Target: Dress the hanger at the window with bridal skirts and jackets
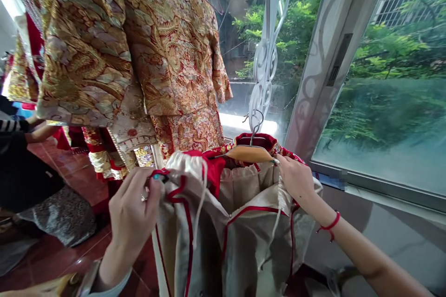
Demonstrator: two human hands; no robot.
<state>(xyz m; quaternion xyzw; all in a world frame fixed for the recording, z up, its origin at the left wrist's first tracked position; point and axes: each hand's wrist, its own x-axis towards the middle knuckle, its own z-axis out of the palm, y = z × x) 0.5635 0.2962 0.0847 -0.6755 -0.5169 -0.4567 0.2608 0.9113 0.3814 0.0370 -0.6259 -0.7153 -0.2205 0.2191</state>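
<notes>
My left hand [134,206] is closed on the red-trimmed edge of a beige garment bag [216,236]. My right hand [296,178] pinches the opposite edge of the bag's opening, just below a wooden hanger [251,153]. The hanger carries a red embroidered garment [259,140] that sits mostly inside the bag. Its metal hook [257,123] is caught on the white window grille [265,60]. A red string circles my right wrist.
Gold and red embroidered robes [139,51] hang at the upper left. A window frame [331,65] and sill [379,185] stand to the right, with trees outside. Another person's dark-sleeved arm [17,130] is at far left, above a red tiled floor [62,246].
</notes>
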